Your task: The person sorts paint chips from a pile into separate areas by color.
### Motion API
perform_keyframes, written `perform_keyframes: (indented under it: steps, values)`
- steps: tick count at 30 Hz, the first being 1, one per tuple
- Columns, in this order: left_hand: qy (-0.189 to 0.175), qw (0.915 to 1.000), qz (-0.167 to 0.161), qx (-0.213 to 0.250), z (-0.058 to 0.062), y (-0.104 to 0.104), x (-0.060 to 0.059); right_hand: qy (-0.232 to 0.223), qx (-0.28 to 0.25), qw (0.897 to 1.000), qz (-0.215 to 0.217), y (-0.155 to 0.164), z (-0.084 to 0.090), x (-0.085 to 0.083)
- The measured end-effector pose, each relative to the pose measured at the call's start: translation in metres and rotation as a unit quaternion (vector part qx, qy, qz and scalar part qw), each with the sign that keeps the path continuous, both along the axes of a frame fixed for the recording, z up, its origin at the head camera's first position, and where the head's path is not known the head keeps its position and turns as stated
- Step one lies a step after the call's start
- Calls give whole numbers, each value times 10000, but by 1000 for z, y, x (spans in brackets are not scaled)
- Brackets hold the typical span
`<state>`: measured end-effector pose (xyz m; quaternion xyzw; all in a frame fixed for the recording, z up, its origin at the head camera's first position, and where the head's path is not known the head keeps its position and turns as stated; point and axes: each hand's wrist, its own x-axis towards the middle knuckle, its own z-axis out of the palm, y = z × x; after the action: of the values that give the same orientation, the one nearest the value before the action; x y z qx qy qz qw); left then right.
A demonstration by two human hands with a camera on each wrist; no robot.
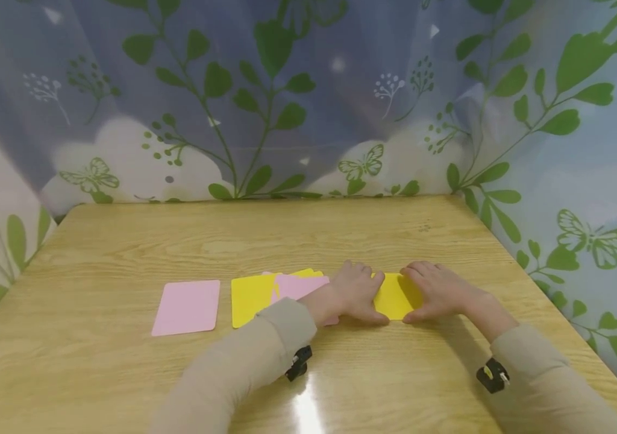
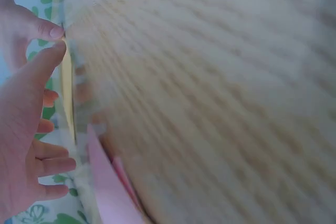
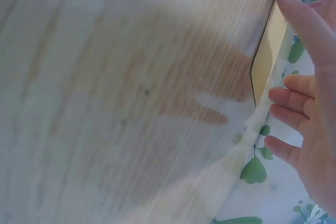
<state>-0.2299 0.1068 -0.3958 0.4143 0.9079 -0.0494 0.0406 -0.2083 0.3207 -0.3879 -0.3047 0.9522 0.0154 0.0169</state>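
Note:
A yellow square card (image 1: 391, 298) lies on the wooden table between both hands. Beside its left edge is my left hand (image 1: 354, 291), thumb near the front corner and a finger near the back one. My right hand (image 1: 438, 290) mirrors this at the right edge. In the left wrist view, the left thumb meets the near end of the yellow card (image 2: 67, 82), the other fingers fairly straight. The right wrist view shows the right thumb against the yellow card (image 3: 269, 45), its other fingers extended. Whether several cards are stacked here I cannot tell.
Left of the hands, pink cards (image 1: 299, 287) and yellow cards (image 1: 251, 298) overlap, partly hidden by the left forearm. A single pink card (image 1: 188, 307) lies farther left. Patterned curtains (image 1: 330, 120) with leaves and butterflies hang around the wooden table (image 1: 222, 241).

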Motion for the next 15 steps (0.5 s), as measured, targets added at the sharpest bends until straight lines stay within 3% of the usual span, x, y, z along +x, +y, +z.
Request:
perform_keyframes:
  steps: [3, 10, 15]
  values:
    - [37, 9998, -65, 178, 4, -7, -2, 164, 20, 9999, 47, -3, 0, -1]
    - [530, 9984, -68, 189, 19, -39, -1, 452, 110, 9989, -22, -17, 4, -8]
    - [553, 9978, 124, 330, 18, -70, -1, 588, 135, 9982, -10, -37, 7, -15]
